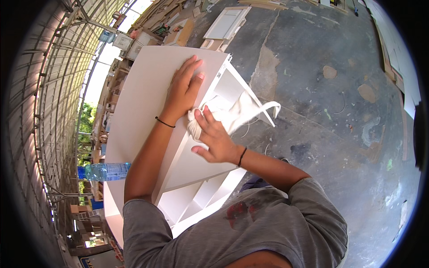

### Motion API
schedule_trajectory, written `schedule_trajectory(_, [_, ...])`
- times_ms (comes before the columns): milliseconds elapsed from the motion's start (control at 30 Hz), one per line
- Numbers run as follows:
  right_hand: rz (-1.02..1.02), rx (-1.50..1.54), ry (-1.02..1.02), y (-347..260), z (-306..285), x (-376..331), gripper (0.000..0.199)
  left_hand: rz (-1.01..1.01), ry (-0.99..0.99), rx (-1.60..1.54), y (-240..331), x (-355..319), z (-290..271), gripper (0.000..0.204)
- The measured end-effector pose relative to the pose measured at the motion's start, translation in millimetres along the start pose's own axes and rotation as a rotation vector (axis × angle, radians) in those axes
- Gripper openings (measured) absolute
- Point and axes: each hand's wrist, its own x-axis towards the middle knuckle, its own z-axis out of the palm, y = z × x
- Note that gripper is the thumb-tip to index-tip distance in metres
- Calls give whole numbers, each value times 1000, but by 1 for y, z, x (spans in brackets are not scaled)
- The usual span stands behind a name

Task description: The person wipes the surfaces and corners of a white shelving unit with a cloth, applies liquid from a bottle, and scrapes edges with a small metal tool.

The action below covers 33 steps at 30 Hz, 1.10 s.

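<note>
A white cabinet (147,85) stands tilted across the view in front of me, its pale top panel facing up and its shelved side open toward my right. My left hand (184,87) lies flat on that panel near its far right edge, fingers stretched out. Just below it, my right hand (216,138) presses a bunched white cloth (241,111) against the cabinet's edge, thumb held apart. One end of the cloth trails off to the right over the open compartment. The undersides of the right fingers are hidden.
A plastic bottle with a blue cap (105,171) is at the cabinet's left side. White door panels (227,22) and wooden boards (178,33) lie at the back. Stained concrete floor (321,107) spreads to the right, with white sheets (397,53) along the far right.
</note>
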Motion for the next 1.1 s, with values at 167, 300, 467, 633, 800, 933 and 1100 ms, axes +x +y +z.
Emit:
schedule_trajectory(167, [193,-138,275,66,-60,45,51,-27,-29,-19,12,5,-2,36])
schedule_trajectory(300, [241,5,88,11,-4,-3,64,-7,-27,-21,7,7,4,37])
schedule_trajectory(467, [181,-107,175,32,-22,16,55,-31,-39,-56,3,2,3,41])
schedule_trajectory(633, [183,-108,157,27,-24,22,64,-34,-63,21,11,6,1,38])
schedule_trajectory(800, [109,-226,-107,14,-10,-13,59,-39,-67,43,9,3,-2,38])
schedule_trajectory(933, [268,-130,212,38,-41,30,61,-52,-66,47,10,2,1,38])
schedule_trajectory(1100, [95,-186,2,13,-30,5,61,-50,-60,39,11,3,1,38])
